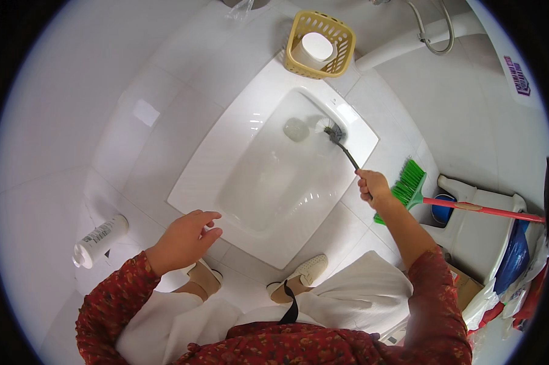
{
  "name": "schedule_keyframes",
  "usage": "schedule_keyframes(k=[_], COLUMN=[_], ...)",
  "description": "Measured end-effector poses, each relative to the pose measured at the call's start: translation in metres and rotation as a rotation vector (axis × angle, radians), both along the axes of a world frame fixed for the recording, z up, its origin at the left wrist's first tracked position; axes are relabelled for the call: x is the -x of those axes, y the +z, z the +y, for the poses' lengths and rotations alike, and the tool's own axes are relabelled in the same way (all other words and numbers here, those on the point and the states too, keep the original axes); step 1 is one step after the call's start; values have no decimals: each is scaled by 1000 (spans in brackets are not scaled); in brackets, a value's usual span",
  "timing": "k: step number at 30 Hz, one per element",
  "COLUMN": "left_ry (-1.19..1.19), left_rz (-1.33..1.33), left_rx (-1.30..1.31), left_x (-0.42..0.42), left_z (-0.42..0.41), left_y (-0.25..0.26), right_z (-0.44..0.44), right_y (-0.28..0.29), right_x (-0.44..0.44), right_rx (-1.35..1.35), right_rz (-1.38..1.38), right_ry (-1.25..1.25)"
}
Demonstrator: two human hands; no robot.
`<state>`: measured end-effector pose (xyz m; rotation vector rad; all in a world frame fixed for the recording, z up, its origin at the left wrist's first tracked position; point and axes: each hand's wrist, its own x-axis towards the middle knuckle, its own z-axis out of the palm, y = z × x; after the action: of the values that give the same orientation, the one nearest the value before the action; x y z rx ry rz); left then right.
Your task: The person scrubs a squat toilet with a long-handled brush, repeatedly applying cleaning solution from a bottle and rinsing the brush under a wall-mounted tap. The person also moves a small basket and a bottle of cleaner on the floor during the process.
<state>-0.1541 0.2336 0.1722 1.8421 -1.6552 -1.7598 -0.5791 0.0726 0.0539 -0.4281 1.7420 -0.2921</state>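
Note:
My right hand grips the dark handle of a toilet brush. The brush's round head, with white and grey bristles, touches the inner wall of a white ceramic squat toilet near its far right end. Beside the head, to its left, is the round drain hole with water in it. My left hand is empty, fingers apart and slightly bent, above the near left edge of the toilet. A white plastic bottle bearing writing stands on the tiles to the left of that hand.
A yellow plastic basket holding a white container stands beyond the toilet's far end. At right, a green-bristled broom with a red handle leans by a white plastic stool, with bags near it. A metal shower hose hangs at top right.

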Motion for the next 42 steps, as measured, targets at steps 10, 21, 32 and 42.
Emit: schedule_keyframes(k=[10, 21, 32, 42], left_ry=[43, 71, 107, 82], left_rz=[67, 98, 32, -9], left_rx=[13, -65, -107, -99], left_x=[-1, -7, -16, -12], left_z=[-4, 12, 18, 18], left_y=[-2, -5, -9, -11], right_z=[-55, -73, -85, -71], right_y=[-140, -92, 8, -90], right_x=[-66, -59, -29, -106], right_rx=[27, 65, 48, 404], right_rz=[45, 83, 115, 751], right_ry=[268, 358, 324, 1535])
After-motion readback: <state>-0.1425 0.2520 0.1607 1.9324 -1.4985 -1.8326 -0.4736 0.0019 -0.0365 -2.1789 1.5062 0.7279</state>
